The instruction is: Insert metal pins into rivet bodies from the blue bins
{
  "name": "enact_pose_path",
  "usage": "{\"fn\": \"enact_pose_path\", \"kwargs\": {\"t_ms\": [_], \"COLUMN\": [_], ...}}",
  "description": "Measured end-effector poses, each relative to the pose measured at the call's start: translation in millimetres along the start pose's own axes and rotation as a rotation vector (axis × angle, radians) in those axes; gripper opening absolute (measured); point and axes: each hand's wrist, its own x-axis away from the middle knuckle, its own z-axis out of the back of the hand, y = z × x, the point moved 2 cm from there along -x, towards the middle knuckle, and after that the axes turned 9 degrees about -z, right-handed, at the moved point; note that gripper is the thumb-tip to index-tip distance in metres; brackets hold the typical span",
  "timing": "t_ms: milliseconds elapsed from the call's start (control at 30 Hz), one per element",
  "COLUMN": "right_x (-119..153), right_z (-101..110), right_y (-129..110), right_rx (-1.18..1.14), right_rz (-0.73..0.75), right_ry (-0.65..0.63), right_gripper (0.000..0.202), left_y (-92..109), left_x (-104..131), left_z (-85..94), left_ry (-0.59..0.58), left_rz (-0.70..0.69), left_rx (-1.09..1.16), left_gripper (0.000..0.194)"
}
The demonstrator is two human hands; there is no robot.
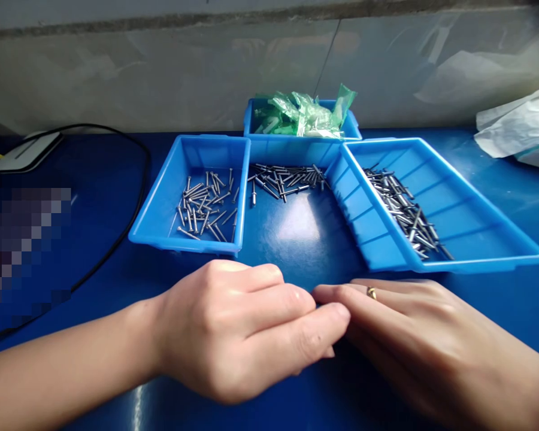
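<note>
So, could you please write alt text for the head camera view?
A person's left hand and ringed right hand meet over a blue table. Beyond them, a left blue bin holds screws, a right bin metal pins, a rear bin green plastic; loose pins lie between.

No text, label, number or sign can be read. At nine o'clock, the pixelated patch (20,251) is too coarse; I cannot tell if it bears writing.
</note>
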Motion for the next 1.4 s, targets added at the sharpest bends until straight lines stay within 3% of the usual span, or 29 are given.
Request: {"fn": "enact_pose_path", "kwargs": {"t_ms": [167, 333, 567, 833, 1033, 1167, 1400], "right_x": [-1.1, 1.7, 6.7, 3.6, 4.0, 2.6, 2.5], "right_z": [1.0, 4.3, 0.9, 4.1, 3.7, -2.1, -6.2], "right_y": [1.8, 4.3, 2.2, 1.2, 3.7, 2.6, 0.4], "right_rx": [-0.008, 0.042, 0.052, 0.133, 0.108, 0.076, 0.020], "right_rz": [-0.016, 0.028, -0.030, -0.028, -0.012, -0.012, -0.025], "right_ry": [0.024, 0.089, 0.120, 0.113, 0.157, 0.092, 0.015], "right_gripper": [0.039, 0.034, 0.027, 0.030, 0.037, 0.040, 0.036], "left_y": [-0.5, -2.9, -4.4, -5.2, -3.4, -1.6, 0.9], "left_x": [-6.5, -8.1, -6.3, -5.4, -9.8, -8.7, -8.1], "left_z": [9.4, 9.8, 3.6, -0.3, 6.0, 7.6, 6.4], "left_ry": [-0.160, -0.139, -0.200, -0.204, -0.136, -0.177, -0.176], "left_rz": [0.000, 0.062, 0.053, 0.045, 0.048, 0.056, 0.018], "left_rx": [0.011, -0.168, -0.205, -0.218, -0.233, -0.181, -0.189], "left_gripper": [0.018, 0.033, 0.053, 0.058, 0.046, 0.041, 0.052]}}
